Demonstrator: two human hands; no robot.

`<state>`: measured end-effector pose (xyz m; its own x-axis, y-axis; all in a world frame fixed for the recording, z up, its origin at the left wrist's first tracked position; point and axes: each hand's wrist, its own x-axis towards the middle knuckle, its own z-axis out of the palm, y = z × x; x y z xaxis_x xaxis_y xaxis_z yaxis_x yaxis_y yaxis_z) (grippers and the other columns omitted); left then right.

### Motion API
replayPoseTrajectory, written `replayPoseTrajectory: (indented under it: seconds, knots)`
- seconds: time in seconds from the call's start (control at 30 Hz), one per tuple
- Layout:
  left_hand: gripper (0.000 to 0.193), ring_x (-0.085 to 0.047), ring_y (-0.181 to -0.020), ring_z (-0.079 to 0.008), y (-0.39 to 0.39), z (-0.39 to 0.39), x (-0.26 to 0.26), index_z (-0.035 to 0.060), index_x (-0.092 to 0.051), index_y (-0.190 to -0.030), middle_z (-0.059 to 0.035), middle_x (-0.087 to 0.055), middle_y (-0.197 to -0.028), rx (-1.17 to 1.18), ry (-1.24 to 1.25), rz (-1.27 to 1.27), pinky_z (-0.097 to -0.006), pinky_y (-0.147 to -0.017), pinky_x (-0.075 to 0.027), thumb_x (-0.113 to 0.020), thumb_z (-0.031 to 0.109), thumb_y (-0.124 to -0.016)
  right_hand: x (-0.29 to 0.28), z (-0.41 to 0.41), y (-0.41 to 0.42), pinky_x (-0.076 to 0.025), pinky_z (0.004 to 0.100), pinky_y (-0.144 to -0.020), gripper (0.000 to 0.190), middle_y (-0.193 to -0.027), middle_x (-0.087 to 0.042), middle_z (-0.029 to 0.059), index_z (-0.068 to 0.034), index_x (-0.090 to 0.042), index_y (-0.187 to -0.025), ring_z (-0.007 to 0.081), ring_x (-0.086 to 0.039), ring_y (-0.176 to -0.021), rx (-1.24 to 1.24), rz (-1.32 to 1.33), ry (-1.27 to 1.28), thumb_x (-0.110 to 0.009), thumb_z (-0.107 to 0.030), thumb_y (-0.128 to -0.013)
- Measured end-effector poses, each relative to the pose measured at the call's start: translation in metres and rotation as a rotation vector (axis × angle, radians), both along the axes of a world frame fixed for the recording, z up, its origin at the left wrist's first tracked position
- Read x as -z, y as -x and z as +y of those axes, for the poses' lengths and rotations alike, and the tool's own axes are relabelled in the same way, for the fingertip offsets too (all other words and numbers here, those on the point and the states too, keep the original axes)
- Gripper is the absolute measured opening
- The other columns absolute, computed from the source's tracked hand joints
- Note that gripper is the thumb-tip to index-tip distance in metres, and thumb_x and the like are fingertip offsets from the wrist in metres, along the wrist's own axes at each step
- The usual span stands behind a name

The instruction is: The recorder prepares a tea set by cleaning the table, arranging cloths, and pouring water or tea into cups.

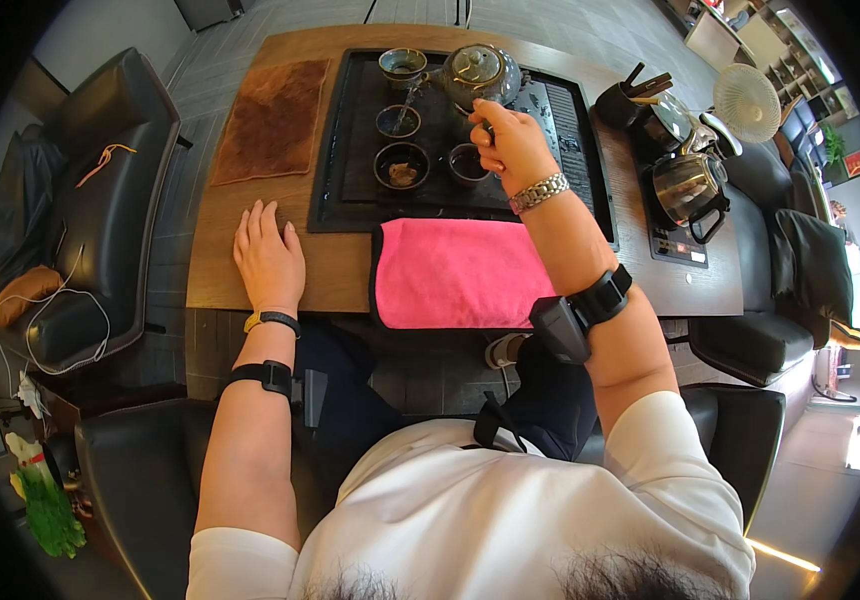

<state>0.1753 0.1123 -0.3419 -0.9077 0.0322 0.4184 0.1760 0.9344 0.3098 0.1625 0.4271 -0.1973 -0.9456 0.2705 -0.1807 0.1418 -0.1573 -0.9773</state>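
Note:
My right hand [508, 139] grips the handle of a glazed ceramic teapot [491, 81] above a black tea tray [355, 206]. From the spout at its left, a thin stream runs down into a small dark cup [398, 121]. Behind that cup stands a wider glazed cup [402, 66]. In front are a dark bowl [401, 165] with something brownish in it and another dark cup [467, 163], partly behind my right hand. My left hand [271, 251] rests flat on the wooden table, holding nothing. A pink towel [460, 274] lies across the table's near edge.
A brown cloth [272, 120] lies left of the tray on the wooden table [325, 277]. To the right stand a black holder [616, 106] with tea tools and a shiny kettle [689, 191] beside an electric hob panel [677, 247]. Black armchairs [122, 172] flank the table.

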Motion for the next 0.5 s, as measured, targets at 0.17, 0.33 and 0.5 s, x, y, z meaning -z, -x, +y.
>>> replayPoseTrajectory:
  seconds: [0.17, 0.33, 0.5]
  knots:
    - [0.041, -0.038, -0.142, -0.0327, -0.003, 0.002, -0.002, 0.0075, -0.051, -0.138, -0.0146, -0.048, -0.149, 0.0, 0.007, 0.002, -0.0472, -0.119, -0.027, -0.054, 0.023, -0.1, -0.011, 0.013, -0.014, -0.026, 0.0246, -0.042, 0.023, -0.064, -0.049, 0.0008, -0.001, -0.059, -0.092, 0.0082, -0.032, -0.043, -0.119, 0.062, 0.42, -0.062, -0.024, -0.097]
    - [0.041, -0.038, -0.142, -0.0327, -0.005, 0.003, -0.002, 0.0072, -0.051, -0.139, -0.0145, -0.048, -0.149, 0.01, -0.001, 0.012, -0.0474, -0.119, -0.027, -0.054, 0.023, -0.1, -0.014, 0.032, -0.047, -0.024, 0.0225, -0.043, 0.024, -0.06, -0.039, -0.0047, -0.005, -0.055, -0.095, 0.0056, -0.028, -0.044, -0.118, 0.059, 0.528, -0.056, -0.028, -0.102]
    - [0.041, -0.039, -0.141, -0.0324, -0.005, 0.005, -0.002, 0.0075, -0.051, -0.138, -0.0141, -0.049, -0.148, -0.001, 0.023, 0.016, -0.0472, -0.118, -0.028, -0.053, 0.024, -0.101, 0.014, 0.071, -0.082, -0.025, 0.0234, -0.043, 0.023, -0.061, -0.044, -0.0005, -0.004, -0.055, -0.094, 0.0076, -0.032, -0.044, -0.057, 0.059, 0.528, -0.059, -0.026, -0.1]
